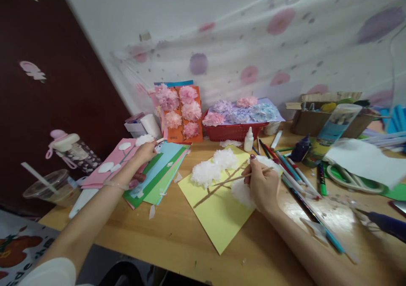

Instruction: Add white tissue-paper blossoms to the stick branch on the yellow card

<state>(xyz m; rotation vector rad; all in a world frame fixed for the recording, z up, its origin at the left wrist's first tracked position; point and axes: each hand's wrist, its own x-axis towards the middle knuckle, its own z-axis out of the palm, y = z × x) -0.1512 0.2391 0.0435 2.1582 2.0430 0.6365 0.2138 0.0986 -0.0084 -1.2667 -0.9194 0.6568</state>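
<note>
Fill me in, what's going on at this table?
A person is working on a paper flower picture. The right hand holds a thin stick slantwise over the yellow sheet, which bears white flowers and a brown branch. The left hand reaches across the pink sheet and is beside a white tuft; I can't tell whether it grips anything. A white bottle stands upright just beyond the yellow sheet.

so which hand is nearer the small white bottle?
Right: the right hand is just in front of the small white bottle; the left hand is well off to its left.
</note>
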